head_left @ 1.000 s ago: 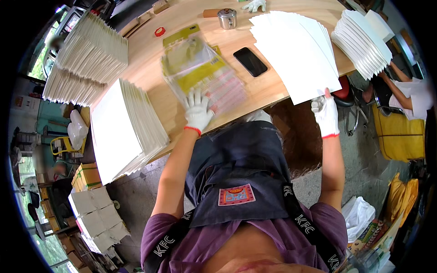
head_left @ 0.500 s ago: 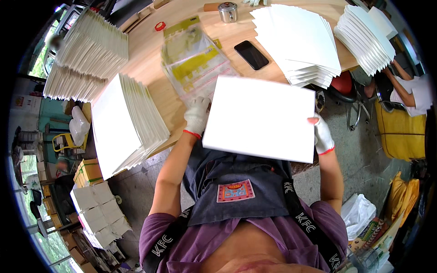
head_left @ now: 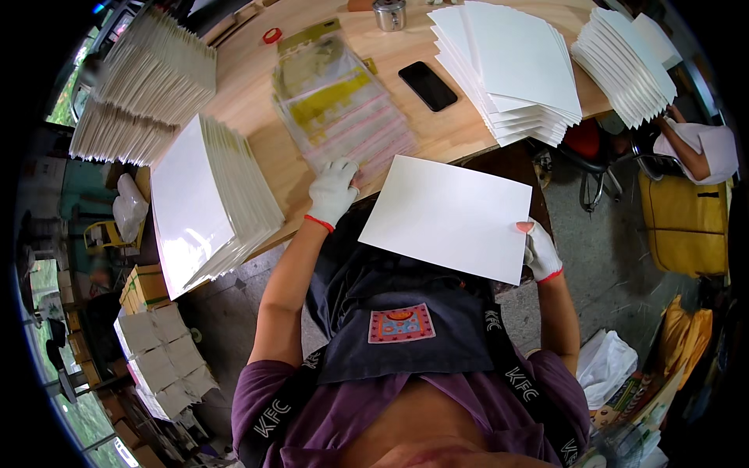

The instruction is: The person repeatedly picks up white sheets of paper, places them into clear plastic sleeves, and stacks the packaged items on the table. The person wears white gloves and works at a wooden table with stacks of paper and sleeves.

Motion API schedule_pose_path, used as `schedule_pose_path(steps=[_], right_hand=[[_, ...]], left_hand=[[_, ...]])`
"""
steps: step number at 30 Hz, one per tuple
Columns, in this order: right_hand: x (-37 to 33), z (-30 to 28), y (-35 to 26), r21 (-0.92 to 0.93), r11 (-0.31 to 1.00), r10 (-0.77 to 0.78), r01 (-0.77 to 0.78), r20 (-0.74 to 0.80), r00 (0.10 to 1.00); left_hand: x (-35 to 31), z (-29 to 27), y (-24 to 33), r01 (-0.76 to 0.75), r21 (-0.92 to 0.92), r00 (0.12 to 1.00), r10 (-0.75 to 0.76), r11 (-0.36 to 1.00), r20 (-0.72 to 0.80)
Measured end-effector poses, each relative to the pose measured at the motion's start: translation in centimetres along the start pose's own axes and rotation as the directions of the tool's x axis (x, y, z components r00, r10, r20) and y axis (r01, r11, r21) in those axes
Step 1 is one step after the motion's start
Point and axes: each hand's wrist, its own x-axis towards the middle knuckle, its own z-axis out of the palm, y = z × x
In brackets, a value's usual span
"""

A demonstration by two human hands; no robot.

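My right hand, in a white glove with a bare thumb, grips the right edge of a blank white board, thumb on top. The board is held tilted above my lap, just off the table's front edge. My left hand, gloved too, is closed at the near end of a pile of clear plastic bags with yellow and pink print. Its fingertips appear to pinch the near edge of a bag, though they are partly hidden. The pile lies flat on the wooden table.
To the left stands a stack of sleeved boards, with taller stacks behind. White boards lie fanned at right, beside another stack. A phone, metal cup and red tape ring lie farther back. Another person sits at far right.
The white board has dropped lower and tilted, its left end lifting away from my left hand. My left hand stays by the bags, whose near end has shifted slightly.
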Motion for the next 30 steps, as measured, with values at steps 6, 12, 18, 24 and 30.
schedule_pose_path(steps=[6, 12, 18, 24, 30], right_hand=[[0.9, -0.2, 1.7, 0.054, 0.997, 0.057, -0.055, -0.051, 0.997], [0.5, 1.7, 0.6, 0.124, 0.991, 0.060, -0.059, 0.003, 0.998], [1.2, 2.5, 2.5, 0.346, 0.938, 0.022, -0.028, 0.022, 1.000], [1.4, 5.9, 3.3, 0.485, 0.874, 0.121, -0.015, -0.188, 0.975], [0.6, 8.5, 5.3, 0.455, 0.890, 0.013, -0.017, 0.012, 1.000]], left_hand=[[-0.9, 1.1, -1.2, 0.013, -0.057, 0.997, -0.018, 0.998, -0.079], [-2.3, 1.0, -1.4, 0.020, -0.133, 0.991, -0.037, 0.991, -0.129], [-2.0, 0.2, -0.8, 0.070, -0.197, 0.966, -0.116, 0.978, -0.233], [-1.2, -2.1, -0.3, -0.028, -0.510, 0.970, -0.100, 0.860, -0.222], [-3.8, 1.4, 0.6, -0.006, -0.518, 0.853, -0.265, 0.855, -0.449]])
